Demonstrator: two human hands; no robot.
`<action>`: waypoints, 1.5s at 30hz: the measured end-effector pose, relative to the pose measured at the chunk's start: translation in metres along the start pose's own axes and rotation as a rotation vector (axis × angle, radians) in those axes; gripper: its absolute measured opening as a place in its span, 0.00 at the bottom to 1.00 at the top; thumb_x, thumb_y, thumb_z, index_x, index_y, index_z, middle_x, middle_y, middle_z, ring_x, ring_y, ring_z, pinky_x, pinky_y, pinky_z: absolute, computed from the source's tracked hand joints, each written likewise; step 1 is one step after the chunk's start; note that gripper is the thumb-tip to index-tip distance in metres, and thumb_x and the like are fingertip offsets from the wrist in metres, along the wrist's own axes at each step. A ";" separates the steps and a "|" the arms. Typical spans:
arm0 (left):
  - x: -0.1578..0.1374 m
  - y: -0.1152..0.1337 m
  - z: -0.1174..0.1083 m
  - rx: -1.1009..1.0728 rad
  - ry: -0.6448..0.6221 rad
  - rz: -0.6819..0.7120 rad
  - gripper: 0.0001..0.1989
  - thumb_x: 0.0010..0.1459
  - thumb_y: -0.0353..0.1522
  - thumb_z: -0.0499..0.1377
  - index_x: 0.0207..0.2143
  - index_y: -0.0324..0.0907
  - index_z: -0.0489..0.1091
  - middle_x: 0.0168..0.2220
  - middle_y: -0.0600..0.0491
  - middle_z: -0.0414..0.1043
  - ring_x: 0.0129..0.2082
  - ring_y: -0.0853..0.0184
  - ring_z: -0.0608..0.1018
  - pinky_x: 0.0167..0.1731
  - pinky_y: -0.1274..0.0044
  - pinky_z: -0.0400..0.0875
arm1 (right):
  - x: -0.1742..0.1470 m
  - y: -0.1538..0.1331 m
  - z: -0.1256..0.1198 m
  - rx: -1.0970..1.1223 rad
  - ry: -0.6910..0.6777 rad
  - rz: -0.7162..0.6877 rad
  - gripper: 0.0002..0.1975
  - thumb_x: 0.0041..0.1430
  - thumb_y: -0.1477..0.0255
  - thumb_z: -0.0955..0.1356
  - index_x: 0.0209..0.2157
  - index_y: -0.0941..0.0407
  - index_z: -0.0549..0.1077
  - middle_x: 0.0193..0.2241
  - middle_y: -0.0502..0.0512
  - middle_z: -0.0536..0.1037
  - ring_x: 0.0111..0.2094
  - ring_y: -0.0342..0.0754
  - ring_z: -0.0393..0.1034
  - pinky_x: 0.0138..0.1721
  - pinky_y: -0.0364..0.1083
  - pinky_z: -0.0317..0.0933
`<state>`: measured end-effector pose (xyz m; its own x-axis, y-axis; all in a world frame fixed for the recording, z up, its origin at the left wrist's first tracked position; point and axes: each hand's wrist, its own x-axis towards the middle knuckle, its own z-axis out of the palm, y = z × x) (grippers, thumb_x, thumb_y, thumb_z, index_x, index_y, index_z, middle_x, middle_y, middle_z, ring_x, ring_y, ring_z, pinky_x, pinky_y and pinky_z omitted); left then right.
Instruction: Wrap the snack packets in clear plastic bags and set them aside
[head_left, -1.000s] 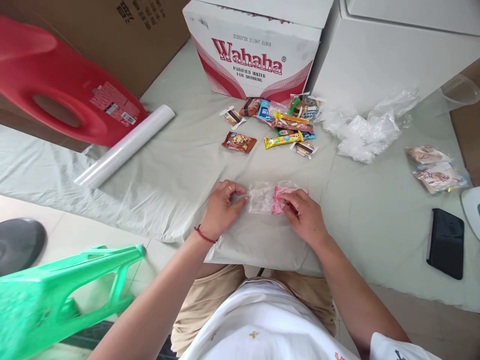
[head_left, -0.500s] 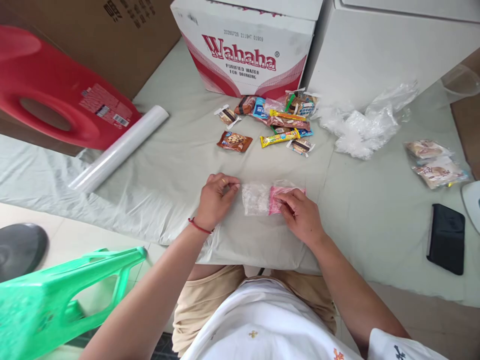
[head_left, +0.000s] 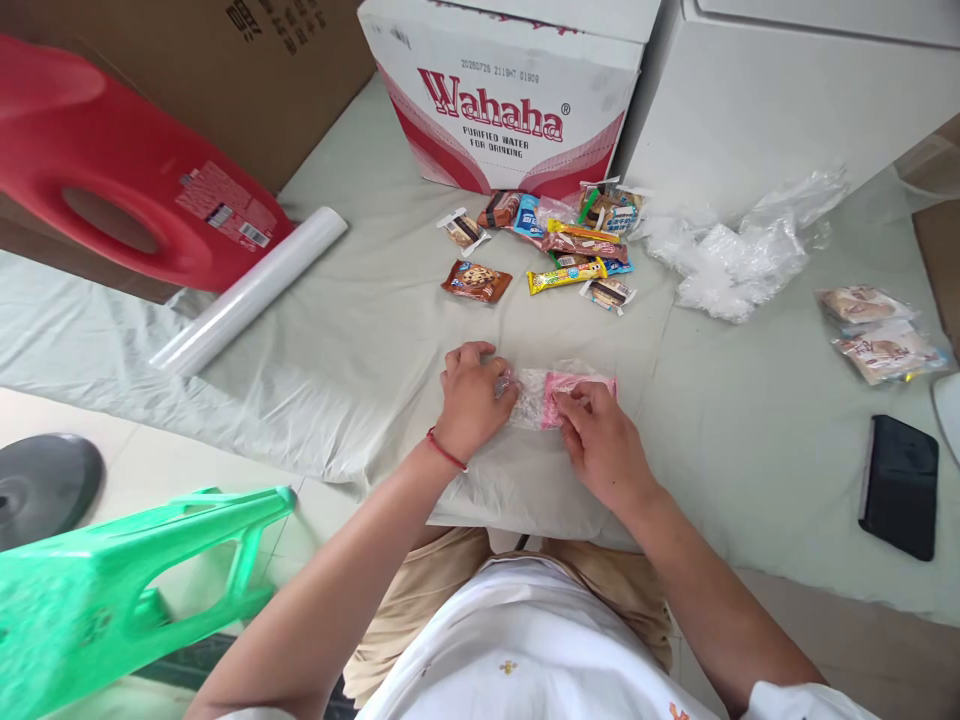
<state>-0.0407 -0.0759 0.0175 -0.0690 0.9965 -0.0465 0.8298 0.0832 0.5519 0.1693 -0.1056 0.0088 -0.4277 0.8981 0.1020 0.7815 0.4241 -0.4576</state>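
A small pink packet (head_left: 568, 381) lies on the cloth-covered table, directly in front of me, with clear crinkled plastic wrap (head_left: 529, 402) around it and stretching out to its left. My left hand (head_left: 476, 398), a red string round its wrist, has its fingers closed on the left end of that wrap. The thumb and fingers of my right hand (head_left: 602, 435) are pinched together on the pink packet, covering part of its front. Beyond my hands sits a pile of wrapped snacks, among them a brown cookie packet (head_left: 477, 283) and a yellow snack stick (head_left: 567, 277).
Behind the snacks stands a white-and-red water carton (head_left: 517, 110). Crumpled clear plastic (head_left: 739, 255) lies to its right. Further right are bagged snacks (head_left: 885, 345) and a black phone (head_left: 900, 487). On the left are a plastic film roll (head_left: 251, 292), a red jug (head_left: 150, 130) and a green stool (head_left: 82, 590).
My left hand has moved right, from beside the wrap onto its left end, folding or gathering it. My right hand stays on the pink packet. The camera view has shifted slightly.
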 end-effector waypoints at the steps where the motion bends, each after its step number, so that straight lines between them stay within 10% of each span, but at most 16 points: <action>1: 0.000 0.001 -0.002 -0.046 -0.023 0.003 0.06 0.57 0.35 0.61 0.32 0.41 0.74 0.49 0.42 0.71 0.51 0.51 0.71 0.49 0.61 0.67 | -0.003 -0.003 0.000 -0.036 -0.003 -0.015 0.20 0.69 0.75 0.63 0.60 0.54 0.73 0.56 0.64 0.73 0.45 0.55 0.71 0.45 0.54 0.72; 5: -0.003 0.011 -0.017 -0.364 -0.155 -0.079 0.09 0.57 0.36 0.60 0.27 0.43 0.66 0.23 0.58 0.62 0.25 0.68 0.66 0.29 0.75 0.62 | -0.015 -0.012 0.001 -0.145 -0.038 -0.064 0.25 0.69 0.77 0.63 0.65 0.55 0.68 0.64 0.63 0.69 0.51 0.63 0.65 0.51 0.64 0.68; 13: 0.010 0.067 0.001 -1.044 -0.384 -0.459 0.09 0.54 0.29 0.62 0.24 0.41 0.65 0.20 0.57 0.69 0.16 0.77 0.63 0.20 0.80 0.56 | -0.023 -0.011 0.010 -0.040 -0.009 -0.062 0.23 0.66 0.78 0.64 0.61 0.54 0.73 0.66 0.64 0.66 0.58 0.63 0.61 0.58 0.64 0.65; 18: 0.015 0.070 0.021 -1.021 -0.376 -0.501 0.06 0.55 0.27 0.57 0.34 0.38 0.75 0.29 0.51 0.77 0.19 0.73 0.70 0.22 0.78 0.64 | -0.031 0.003 0.001 0.120 -0.023 -0.103 0.22 0.68 0.73 0.65 0.62 0.53 0.71 0.64 0.65 0.66 0.61 0.62 0.61 0.59 0.65 0.65; 26: -0.004 0.065 0.033 -0.449 -0.279 0.055 0.32 0.51 0.21 0.55 0.60 0.40 0.73 0.42 0.49 0.76 0.41 0.64 0.77 0.46 0.71 0.72 | -0.038 0.021 -0.016 0.258 0.195 -0.141 0.22 0.72 0.75 0.61 0.63 0.50 0.69 0.60 0.60 0.75 0.61 0.54 0.68 0.60 0.58 0.67; 34: 0.009 0.054 0.018 -0.949 -0.367 -0.361 0.39 0.51 0.25 0.56 0.67 0.36 0.57 0.51 0.42 0.78 0.22 0.74 0.73 0.21 0.78 0.64 | -0.034 0.042 -0.017 -0.105 -0.135 -0.266 0.30 0.74 0.67 0.62 0.73 0.53 0.53 0.72 0.57 0.59 0.73 0.57 0.50 0.71 0.67 0.46; 39: 0.005 0.037 0.006 -0.625 0.039 0.065 0.17 0.61 0.29 0.55 0.51 0.41 0.75 0.50 0.47 0.81 0.38 0.65 0.80 0.42 0.70 0.75 | -0.039 0.045 -0.018 -0.139 -0.155 -0.268 0.29 0.75 0.67 0.61 0.73 0.55 0.53 0.72 0.57 0.56 0.74 0.55 0.47 0.72 0.65 0.46; 45: -0.002 0.019 0.025 -0.098 -0.261 0.603 0.20 0.72 0.35 0.51 0.61 0.49 0.72 0.63 0.50 0.73 0.65 0.60 0.71 0.66 0.60 0.59 | -0.045 0.050 -0.020 -0.138 -0.158 -0.292 0.29 0.75 0.67 0.60 0.73 0.57 0.53 0.73 0.58 0.55 0.74 0.55 0.47 0.72 0.65 0.45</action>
<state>-0.0113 -0.0767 0.0070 0.5382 0.8367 0.1010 0.6259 -0.4771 0.6170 0.2365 -0.1224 -0.0011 -0.6987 0.7121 0.0685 0.6651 0.6819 -0.3044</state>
